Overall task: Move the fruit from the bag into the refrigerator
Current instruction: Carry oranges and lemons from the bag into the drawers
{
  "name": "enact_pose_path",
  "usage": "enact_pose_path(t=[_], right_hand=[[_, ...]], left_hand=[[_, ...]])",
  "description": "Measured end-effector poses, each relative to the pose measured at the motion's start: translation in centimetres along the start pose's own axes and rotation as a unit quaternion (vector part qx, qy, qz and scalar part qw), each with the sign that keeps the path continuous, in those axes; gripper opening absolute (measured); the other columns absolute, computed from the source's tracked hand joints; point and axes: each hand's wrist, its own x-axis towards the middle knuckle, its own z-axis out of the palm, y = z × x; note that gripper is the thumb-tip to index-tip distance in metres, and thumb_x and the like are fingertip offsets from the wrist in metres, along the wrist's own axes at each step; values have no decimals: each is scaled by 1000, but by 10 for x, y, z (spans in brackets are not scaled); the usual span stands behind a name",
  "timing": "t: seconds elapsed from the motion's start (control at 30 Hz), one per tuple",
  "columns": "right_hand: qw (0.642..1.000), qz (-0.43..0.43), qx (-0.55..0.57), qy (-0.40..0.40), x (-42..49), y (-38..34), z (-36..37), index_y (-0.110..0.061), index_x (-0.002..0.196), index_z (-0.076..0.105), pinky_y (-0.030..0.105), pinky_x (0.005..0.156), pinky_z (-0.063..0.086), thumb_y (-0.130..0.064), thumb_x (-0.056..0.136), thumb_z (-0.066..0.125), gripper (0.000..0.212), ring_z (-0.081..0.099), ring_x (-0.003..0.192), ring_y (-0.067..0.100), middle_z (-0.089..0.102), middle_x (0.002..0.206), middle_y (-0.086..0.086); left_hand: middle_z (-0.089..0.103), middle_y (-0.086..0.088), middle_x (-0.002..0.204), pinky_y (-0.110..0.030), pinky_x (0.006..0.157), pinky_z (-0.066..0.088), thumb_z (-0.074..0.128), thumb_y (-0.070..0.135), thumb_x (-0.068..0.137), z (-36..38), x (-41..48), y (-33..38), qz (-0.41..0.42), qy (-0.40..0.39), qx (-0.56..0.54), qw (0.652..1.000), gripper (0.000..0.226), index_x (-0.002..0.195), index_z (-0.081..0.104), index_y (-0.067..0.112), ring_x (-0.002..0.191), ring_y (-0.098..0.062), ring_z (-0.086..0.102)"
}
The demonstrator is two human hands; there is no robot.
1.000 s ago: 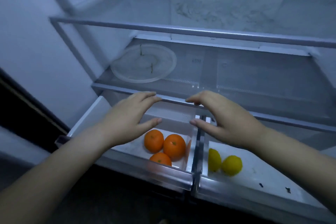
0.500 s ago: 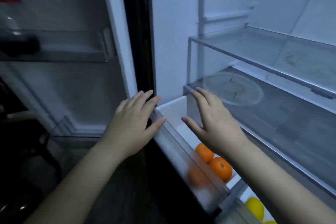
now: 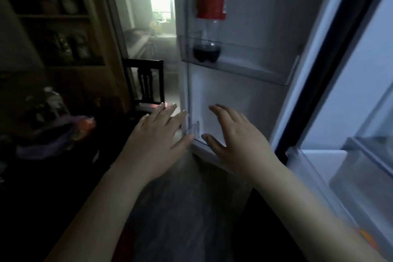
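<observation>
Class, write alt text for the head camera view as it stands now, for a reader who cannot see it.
Two empty, open hands, left hand and right hand, reach forward in front of an open refrigerator door. A nearly empty cola bottle with a red label stands in the door's shelf. In the dim room at left lies a purple bag, with a dark chair behind.

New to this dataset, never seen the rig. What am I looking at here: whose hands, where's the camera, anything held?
No robot here: a person wears one wide-angle camera on the head, looking forward and down, so this is their own view. The left hand and right hand are both open and hold nothing. They hover in front of the open refrigerator door, where a cola bottle stands in a door shelf. The refrigerator's inside is at the right edge. At the left, in the dark, lies a blurry bag with something orange in it. A dark chair stands behind.
</observation>
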Motion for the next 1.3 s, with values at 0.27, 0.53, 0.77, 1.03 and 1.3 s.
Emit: enact_pose_path(t=[0.27,0.53,0.77,1.03,1.3], right_hand=[[994,-87,44,-41,98,-105,78,-24,148,21,26,111,22,-48,92,48,67,22,139,10,26,153,-6],[983,-153,60,-82,201,-209,176,-25,147,23,26,105,31,-45,91,50,65,27,137,12,30,150,-7],[970,-193,80,-125,255,-264,258,-24,146,26,29,102,36,-39,91,53,63,32,135,14,35,148,-6],[956,-230,105,-147,301,-297,327,-19,143,32,27,100,37,-37,91,54,59,37,132,16,40,144,-4],[943,-254,131,-172,362,-300,399,-15,142,35,27,99,38,-34,91,56,59,41,129,19,44,142,1]], left_hand=[[17,6,157,-40,117,14,21,62,90,-10,-22,-145,-116,17,-1,993,64,147,22,33,145,-14,7],[22,4,155,-39,116,17,26,61,90,0,-37,-305,-198,30,-10,980,65,147,26,29,144,-15,13],[18,4,157,-36,117,15,30,59,93,22,-54,-411,-259,-8,-6,966,65,149,21,27,144,-15,11],[15,6,157,-32,116,13,28,56,95,45,-64,-477,-302,-26,-18,953,64,150,16,26,144,-12,9],[20,4,156,-30,115,13,33,53,96,86,-38,-524,-324,-43,3,945,63,150,16,24,144,-13,12]])
